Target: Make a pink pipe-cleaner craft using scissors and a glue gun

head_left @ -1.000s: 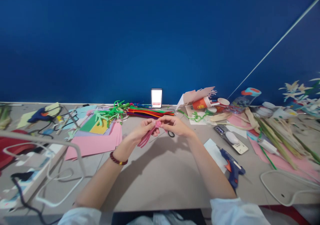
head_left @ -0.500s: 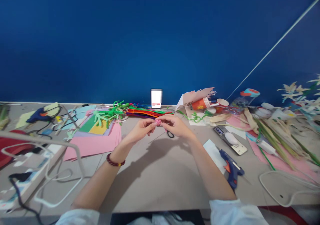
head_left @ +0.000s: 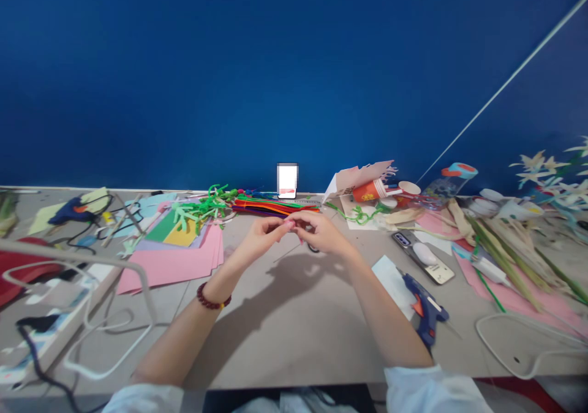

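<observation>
A small pink fuzzy piece, looking like a coiled pipe cleaner (head_left: 289, 223), is pinched between my two hands above the table. My left hand (head_left: 265, 236) has its thumb and forefinger closed on one side of it. On the other side, my right hand (head_left: 316, 232) grips it with bent fingers, which cover most of the piece. Under the right hand lies a pair of scissors (head_left: 313, 249), mostly hidden, with a dark handle loop showing. Just beyond my hands stretches a bundle of coloured pipe cleaners (head_left: 271, 207).
Green pipe-cleaner shapes (head_left: 209, 208) and pink paper sheets (head_left: 174, 260) lie left. A lit phone (head_left: 287, 180) stands against the blue wall. Rightward are a blue glue gun (head_left: 425, 312), another phone (head_left: 422, 257) and paper cups (head_left: 370, 190). A power strip (head_left: 59, 327) with cables sits left.
The fingers have shifted around the pink piece, covering more of it. My right hand has dropped slightly over the scissors handle. Nothing else has visibly moved.
</observation>
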Available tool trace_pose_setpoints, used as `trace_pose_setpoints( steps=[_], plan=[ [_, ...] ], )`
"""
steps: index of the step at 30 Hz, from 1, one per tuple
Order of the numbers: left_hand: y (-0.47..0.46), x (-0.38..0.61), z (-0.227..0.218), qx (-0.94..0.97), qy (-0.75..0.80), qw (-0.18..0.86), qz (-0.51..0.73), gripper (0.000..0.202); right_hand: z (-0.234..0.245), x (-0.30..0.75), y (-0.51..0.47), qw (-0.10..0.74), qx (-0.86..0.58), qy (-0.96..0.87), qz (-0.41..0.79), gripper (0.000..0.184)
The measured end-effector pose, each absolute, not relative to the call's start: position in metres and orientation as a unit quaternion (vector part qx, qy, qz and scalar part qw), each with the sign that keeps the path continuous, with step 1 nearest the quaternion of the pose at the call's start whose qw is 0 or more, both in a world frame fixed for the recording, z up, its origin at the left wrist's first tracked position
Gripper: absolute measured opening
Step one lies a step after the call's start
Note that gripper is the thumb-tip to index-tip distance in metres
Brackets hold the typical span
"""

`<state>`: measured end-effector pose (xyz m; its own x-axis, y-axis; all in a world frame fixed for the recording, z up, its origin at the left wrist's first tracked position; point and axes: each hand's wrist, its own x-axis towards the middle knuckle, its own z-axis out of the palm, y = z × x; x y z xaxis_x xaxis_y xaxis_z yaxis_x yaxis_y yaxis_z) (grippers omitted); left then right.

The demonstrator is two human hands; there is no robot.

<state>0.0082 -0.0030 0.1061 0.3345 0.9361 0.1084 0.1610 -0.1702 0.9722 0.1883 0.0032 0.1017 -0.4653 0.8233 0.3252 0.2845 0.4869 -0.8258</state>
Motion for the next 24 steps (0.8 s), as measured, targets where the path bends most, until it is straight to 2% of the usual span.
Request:
trace_pose_setpoints(
  steps=[7,16,21,24],
  plan=[
    [0.002,0.01,0.098,0.622,0.418,0.508,0.425,0.036,0.099,0.183,0.001,0.394,-0.365,-0.763,0.359,0.023],
    [0.006,0.004,0.094,0.578,0.376,0.584,0.429,0.025,0.107,0.191,0.001,0.375,-0.328,-0.771,0.397,0.03],
    [0.007,0.003,0.092,0.556,0.351,0.636,0.403,0.026,0.106,0.193,0.005,0.379,-0.314,-0.782,0.382,0.024],
    [0.006,0.003,0.093,0.549,0.339,0.67,0.367,0.031,0.103,0.192,0.006,0.392,-0.309,-0.754,0.426,0.02]
  ],
)
